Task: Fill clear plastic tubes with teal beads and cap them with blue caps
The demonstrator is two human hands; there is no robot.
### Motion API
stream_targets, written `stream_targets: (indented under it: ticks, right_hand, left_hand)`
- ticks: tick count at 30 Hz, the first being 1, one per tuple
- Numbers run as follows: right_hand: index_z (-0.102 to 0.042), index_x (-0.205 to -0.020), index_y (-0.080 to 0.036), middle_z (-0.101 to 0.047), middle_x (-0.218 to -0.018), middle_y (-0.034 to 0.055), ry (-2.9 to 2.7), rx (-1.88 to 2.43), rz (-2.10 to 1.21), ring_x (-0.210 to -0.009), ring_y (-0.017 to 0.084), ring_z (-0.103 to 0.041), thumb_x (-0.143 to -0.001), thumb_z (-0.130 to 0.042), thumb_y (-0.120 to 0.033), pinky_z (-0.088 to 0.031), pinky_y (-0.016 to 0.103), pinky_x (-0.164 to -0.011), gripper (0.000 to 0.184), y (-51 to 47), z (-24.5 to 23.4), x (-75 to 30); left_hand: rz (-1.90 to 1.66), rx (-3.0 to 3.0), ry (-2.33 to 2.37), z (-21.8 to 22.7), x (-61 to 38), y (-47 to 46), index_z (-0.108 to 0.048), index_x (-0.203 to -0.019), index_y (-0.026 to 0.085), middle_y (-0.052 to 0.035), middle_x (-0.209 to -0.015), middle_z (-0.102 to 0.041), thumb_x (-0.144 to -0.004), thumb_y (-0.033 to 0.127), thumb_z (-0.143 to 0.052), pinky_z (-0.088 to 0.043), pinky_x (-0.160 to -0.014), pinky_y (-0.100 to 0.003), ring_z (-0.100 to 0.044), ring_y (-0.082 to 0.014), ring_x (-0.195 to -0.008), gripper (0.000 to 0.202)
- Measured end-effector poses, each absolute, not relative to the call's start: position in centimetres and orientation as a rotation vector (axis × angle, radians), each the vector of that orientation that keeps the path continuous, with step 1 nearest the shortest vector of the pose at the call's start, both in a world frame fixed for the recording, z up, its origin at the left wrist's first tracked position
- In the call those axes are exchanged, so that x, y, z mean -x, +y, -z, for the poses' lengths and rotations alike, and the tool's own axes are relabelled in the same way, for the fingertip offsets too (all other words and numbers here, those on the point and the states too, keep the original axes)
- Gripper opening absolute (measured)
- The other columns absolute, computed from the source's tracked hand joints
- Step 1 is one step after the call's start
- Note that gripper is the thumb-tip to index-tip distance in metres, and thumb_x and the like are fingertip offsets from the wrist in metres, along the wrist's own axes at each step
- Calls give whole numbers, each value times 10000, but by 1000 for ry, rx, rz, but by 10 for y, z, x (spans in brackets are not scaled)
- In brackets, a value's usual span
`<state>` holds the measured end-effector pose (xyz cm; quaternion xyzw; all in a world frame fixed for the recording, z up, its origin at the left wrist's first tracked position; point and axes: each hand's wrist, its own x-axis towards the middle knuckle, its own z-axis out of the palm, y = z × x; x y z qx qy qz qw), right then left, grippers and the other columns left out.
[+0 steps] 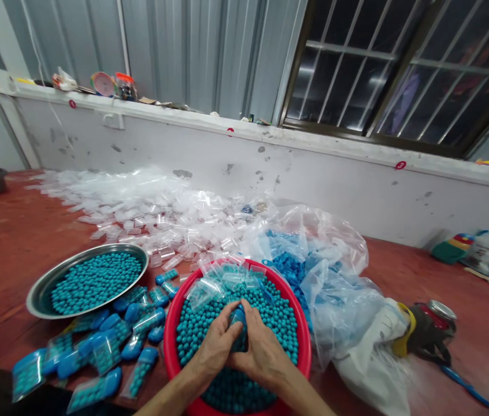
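Both my hands are over a red plastic basin [170, 335] full of small teal balls [279, 329]. My left hand [215, 345] and my right hand [262, 349] close together on a small clear bag [238, 321] with teal balls inside, held just above the heap. Several empty clear bags [222, 284] lie on the balls at the basin's far side. Left of the basin lie several filled bags [110, 346] on the red table.
A round metal tray [36, 297] of teal balls sits at the left. A heap of empty clear bags [140, 208] spreads along the wall. A big plastic sack [326, 277] with blue pieces lies right of the basin, then a can [437, 318] and a blue pen [465, 387].
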<state>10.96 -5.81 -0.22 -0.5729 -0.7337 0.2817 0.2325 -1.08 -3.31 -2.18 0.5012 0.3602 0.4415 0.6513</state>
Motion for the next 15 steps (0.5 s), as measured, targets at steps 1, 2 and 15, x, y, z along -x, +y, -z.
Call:
stream_targets:
  ticks: [1,2,15]
  right_hand:
    - [-206,-1351,-75,-407,-1247,193,-2004,1580,-753,-1066,288,-489,-605,-642,-341,-413,372,-870,904,-58,3,-109]
    - [-215,-1347,-80,-405,-1252,194,-1992,1588,-737,-1072,293,-485,-601,-640,-344,-411,375,-873,899,-58,3,-108]
    - [-309,-1259,-51,-478,-1125,208,-2006,1552,-381,-1001,313,-519,-644,-565,-270,-462,419,-796,702,-66,17,-101]
  left_hand:
    - [-1006,-1142,817,21,11,-34,-454,-1153,170,-55,-1065,-602,-706,325,-558,-368,-932,-325,-459,-232,-1105,485]
    - [-1004,-1156,824,21,11,-34,-449,-1157,167,-55,-1072,-599,-718,321,-543,-364,-935,-325,-454,-230,-1112,475]
    - [-1000,-1284,936,13,6,-41,-507,-1042,159,-24,-901,-622,-747,223,-471,-412,-792,-276,-549,-165,-799,304]
